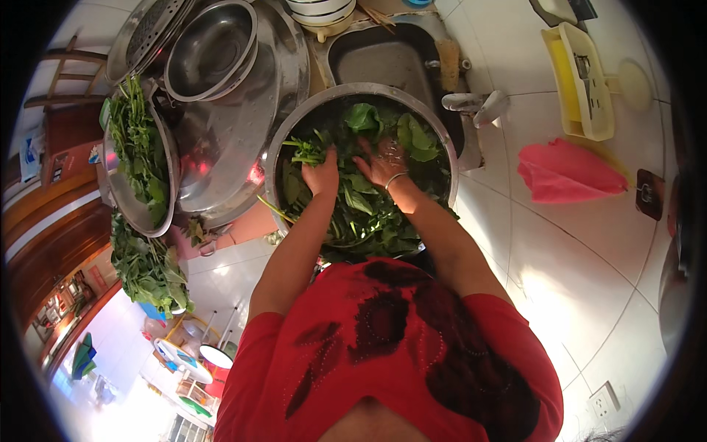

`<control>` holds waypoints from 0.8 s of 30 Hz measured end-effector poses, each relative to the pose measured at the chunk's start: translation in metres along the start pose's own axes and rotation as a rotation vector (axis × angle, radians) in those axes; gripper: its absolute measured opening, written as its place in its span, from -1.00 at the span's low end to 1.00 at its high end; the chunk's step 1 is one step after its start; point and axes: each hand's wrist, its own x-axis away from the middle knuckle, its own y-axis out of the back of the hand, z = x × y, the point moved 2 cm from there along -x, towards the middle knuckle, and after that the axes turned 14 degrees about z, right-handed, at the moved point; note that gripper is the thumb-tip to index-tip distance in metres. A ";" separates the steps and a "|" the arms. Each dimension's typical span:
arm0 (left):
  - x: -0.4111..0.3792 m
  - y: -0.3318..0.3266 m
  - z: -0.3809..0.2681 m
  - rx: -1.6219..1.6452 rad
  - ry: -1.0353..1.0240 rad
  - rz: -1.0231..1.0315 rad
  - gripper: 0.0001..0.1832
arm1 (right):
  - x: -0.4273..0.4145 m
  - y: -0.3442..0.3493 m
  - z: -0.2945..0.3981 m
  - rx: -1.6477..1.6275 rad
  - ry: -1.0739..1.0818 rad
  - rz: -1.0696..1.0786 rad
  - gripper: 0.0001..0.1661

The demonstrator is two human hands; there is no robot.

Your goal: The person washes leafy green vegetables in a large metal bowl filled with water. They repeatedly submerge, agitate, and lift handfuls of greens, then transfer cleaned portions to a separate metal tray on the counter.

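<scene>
A large round metal basin [362, 88] full of leafy greens [359, 199] in water lies before me. Inside it, on the left, my left hand [321, 174] is closed around a bunch of green stems [307, 152], whose cut ends point left. My right hand [385, 162], wet and with a bangle at the wrist, rests among the leaves with its thumb and fingers apart. Nothing shows in its grasp, though some fingertips are hidden by water and leaves. One broad leaf [417, 137] floats just to the right of that hand.
Behind the basin is a sink [381, 55] with a faucet [475, 105]. At left stand a wide metal tray [221, 149], stacked metal bowls [211, 50] and an oval metal dish [130, 204] of greens. More greens [146, 265] hang below it. A pink cloth [569, 174] hangs on the tiled wall.
</scene>
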 end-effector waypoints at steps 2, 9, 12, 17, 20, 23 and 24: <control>-0.022 0.000 0.027 -0.252 0.066 -0.035 -0.34 | 0.003 0.001 0.008 0.045 0.006 -0.011 -0.24; -0.052 0.008 0.049 -1.209 0.075 0.275 -0.30 | -0.002 0.018 0.000 -0.449 0.137 0.064 -0.34; -0.047 0.013 0.025 -0.760 0.333 0.299 -0.31 | 0.006 0.031 -0.002 -0.789 0.234 -0.170 -0.44; 0.037 0.013 -0.077 0.242 0.088 0.130 -0.55 | 0.015 0.045 -0.022 -1.277 0.316 -0.320 -0.63; 0.064 0.012 -0.098 0.220 -0.170 0.219 -0.69 | 0.032 0.067 -0.019 -1.078 0.251 -0.406 -0.70; 0.078 0.014 -0.108 0.183 -0.334 0.235 -0.71 | 0.046 0.089 -0.023 -0.890 0.194 -0.552 -0.69; 0.080 0.018 -0.110 0.254 -0.278 0.263 -0.68 | 0.051 0.094 -0.026 -0.849 0.168 -0.594 -0.69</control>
